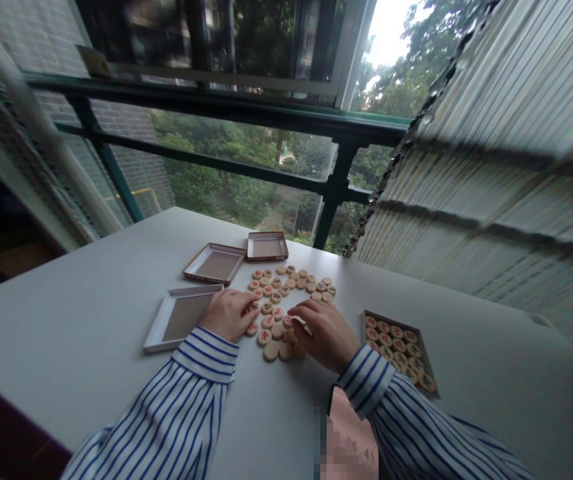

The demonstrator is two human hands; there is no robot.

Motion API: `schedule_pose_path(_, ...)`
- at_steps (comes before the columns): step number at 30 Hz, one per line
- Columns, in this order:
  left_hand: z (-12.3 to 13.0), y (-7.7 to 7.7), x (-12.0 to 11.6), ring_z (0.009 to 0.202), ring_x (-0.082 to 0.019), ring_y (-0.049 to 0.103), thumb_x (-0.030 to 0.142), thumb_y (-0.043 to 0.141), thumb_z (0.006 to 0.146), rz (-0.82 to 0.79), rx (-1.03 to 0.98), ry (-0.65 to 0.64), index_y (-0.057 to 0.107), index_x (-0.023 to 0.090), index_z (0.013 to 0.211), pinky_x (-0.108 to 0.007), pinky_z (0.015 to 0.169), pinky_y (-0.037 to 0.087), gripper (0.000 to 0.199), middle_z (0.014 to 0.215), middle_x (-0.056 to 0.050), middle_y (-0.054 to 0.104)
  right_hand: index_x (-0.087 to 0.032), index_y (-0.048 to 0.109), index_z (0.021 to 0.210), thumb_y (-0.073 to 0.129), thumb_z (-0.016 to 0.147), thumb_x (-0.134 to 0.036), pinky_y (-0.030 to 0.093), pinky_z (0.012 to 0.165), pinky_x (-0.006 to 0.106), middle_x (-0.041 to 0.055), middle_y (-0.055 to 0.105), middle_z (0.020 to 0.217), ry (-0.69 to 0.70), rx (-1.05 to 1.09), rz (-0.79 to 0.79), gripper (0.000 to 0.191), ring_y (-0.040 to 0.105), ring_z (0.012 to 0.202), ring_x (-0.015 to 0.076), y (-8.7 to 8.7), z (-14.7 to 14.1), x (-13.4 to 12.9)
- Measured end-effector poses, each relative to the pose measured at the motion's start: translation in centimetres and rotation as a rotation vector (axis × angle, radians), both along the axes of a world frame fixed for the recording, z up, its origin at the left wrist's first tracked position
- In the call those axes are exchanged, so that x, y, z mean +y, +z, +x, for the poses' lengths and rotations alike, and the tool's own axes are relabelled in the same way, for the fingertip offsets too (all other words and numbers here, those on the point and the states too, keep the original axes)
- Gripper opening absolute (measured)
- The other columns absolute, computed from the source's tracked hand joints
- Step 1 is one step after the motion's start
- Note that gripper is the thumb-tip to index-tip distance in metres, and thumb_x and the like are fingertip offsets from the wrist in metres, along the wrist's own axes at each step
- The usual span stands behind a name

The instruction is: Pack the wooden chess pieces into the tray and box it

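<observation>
Round wooden Chinese chess pieces [267, 322] lie in a loose spread on the white table [116, 293], some showing red or dark characters, others blank side up. My left hand [229, 313] rests at the left edge of the spread, fingers apart, its fingertips beside a piece. From the right, my right hand [329, 330] reaches in with thumb and index finger curved around the edge of a red-marked piece [287, 321]. Part of that grip is hidden. Below the hands lies a group of blank-side-up pieces [271, 351].
A shallow box [429, 350] filled with rows of pieces sits at the right, partly behind my right sleeve. Three shallow trays stand at left and back: a white-rimmed one [153, 333], a brown-edged one [193, 275] and a smaller one [267, 257]. A pink object [351, 440] lies near me.
</observation>
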State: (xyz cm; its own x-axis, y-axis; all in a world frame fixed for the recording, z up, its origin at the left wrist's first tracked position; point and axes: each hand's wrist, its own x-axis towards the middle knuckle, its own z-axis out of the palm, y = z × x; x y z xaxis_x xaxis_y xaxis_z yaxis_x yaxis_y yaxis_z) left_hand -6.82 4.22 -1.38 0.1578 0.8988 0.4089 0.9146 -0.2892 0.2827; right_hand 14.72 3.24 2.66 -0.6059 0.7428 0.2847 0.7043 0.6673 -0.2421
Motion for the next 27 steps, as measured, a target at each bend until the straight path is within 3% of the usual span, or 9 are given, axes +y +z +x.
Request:
schedule_pose_path(7, 0.0, 0.2, 0.0, 0.083, -0.023, 0.058, 0.031, 0.055, 0.070, -0.030, -0.009, 0.005, 0.064, 0.021, 0.092, -0.038, 0.078, 0.040, 0.026, 0.087, -0.007, 0.066, -0.021, 0.059, 0.096, 0.041, 0.084, -0.024, 0.037, 0.074, 0.028, 0.0052, 0.061, 0.093, -0.002, 0.017, -0.010, 0.021, 0.053, 0.086, 0.0155, 0.0, 0.0, 0.0)
schedule_pose_path(15, 0.3, 0.2, 0.1, 0.083, -0.021, 0.059, 0.027, 0.053, 0.072, 0.095, -0.069, -0.063, 0.061, 0.017, 0.093, -0.036, 0.080, 0.041, 0.025, 0.089, -0.006, 0.066, -0.021, 0.059, 0.097, 0.043, 0.084, -0.024, 0.037, 0.075, 0.028, 0.0050, 0.061, 0.091, -0.002, 0.017, 0.001, 0.021, 0.053, 0.086, 0.0148, -0.2, 0.2, 0.1)
schedule_pose_path(21, 0.8, 0.7, 0.0, 0.075, -0.016, 0.059, 0.023, 0.054, 0.070, 0.206, -0.244, -0.113, 0.058, 0.015, 0.096, -0.029, 0.070, 0.048, 0.027, 0.083, -0.006, 0.063, -0.021, 0.060, 0.095, 0.044, 0.082, -0.023, 0.038, 0.075, 0.029, 0.0045, 0.062, 0.090, -0.006, 0.047, 0.006, 0.020, 0.053, 0.084, 0.0158, -0.4, 0.2, 0.3)
schedule_pose_path(27, 1.2, 0.9, -0.2, 0.073, -0.014, 0.060, 0.024, 0.058, 0.068, 0.175, -0.508, -0.062, 0.057, 0.015, 0.096, -0.026, 0.069, 0.050, 0.029, 0.087, -0.005, 0.060, -0.022, 0.059, 0.096, 0.044, 0.082, -0.023, 0.039, 0.075, 0.028, 0.0037, 0.061, 0.090, -0.008, 0.076, 0.021, 0.021, 0.054, 0.084, 0.0155, -0.2, 0.5, 0.4)
